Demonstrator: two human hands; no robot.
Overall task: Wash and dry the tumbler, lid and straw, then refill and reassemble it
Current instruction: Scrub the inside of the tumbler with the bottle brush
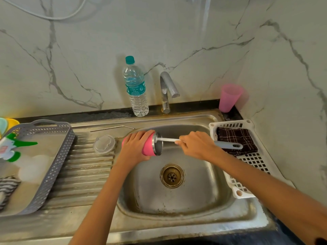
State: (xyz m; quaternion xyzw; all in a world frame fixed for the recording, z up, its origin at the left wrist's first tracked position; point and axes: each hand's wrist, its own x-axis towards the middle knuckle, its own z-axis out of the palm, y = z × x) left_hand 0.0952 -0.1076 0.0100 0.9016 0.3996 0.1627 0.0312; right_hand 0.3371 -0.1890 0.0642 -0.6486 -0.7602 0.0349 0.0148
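Over the sink (177, 200), left hand (135, 147) grips the sideways pink tumbler (149, 147); right hand (196, 145) holds the bottle brush (228, 145) inside it.

One tumbler (147, 147); one lid (104, 144); two baskets (58, 156) (251, 161)

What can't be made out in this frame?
All in the head view:
- Brush, far end: inside the tumbler, hidden by its wall.
- Most of the tumbler's side: covered by the left hand.
- Middle of the brush handle: wrapped by the right hand.
- Spray bottle: cut off by the left edge.
- Water bottle label text: too small to read.
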